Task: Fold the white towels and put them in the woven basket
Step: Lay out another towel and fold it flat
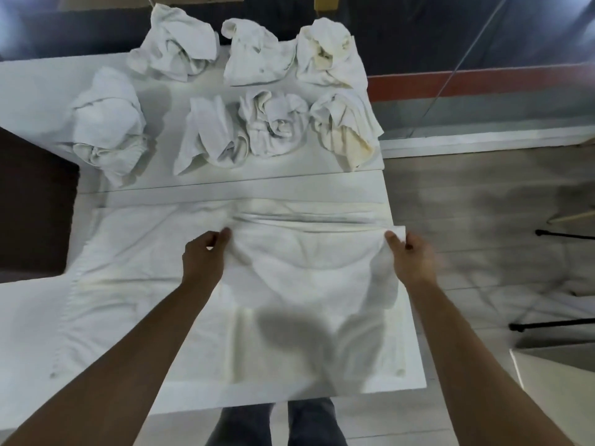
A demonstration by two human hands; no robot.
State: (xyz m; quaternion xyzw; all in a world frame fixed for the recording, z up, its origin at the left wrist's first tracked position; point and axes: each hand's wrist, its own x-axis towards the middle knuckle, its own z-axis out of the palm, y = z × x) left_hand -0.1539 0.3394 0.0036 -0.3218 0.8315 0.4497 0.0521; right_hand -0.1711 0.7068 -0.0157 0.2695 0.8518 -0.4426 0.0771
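Observation:
A white towel (309,284) lies spread over the near part of the white table (38,310). My left hand (204,255) pinches a fold of it near the towel's middle, and my right hand (410,255) pinches its right corner at the table's right edge. The stretch of cloth between my hands is lifted and sags. Several crumpled white towels (270,123) lie in two rows on the far part of the table. No woven basket is in view.
The table's right edge (405,284) runs beside a grey wooden floor. Black stand legs (553,323) lie on the floor at the right. A dark seat (32,204) sits at the table's left. My legs (289,423) stand below the near edge.

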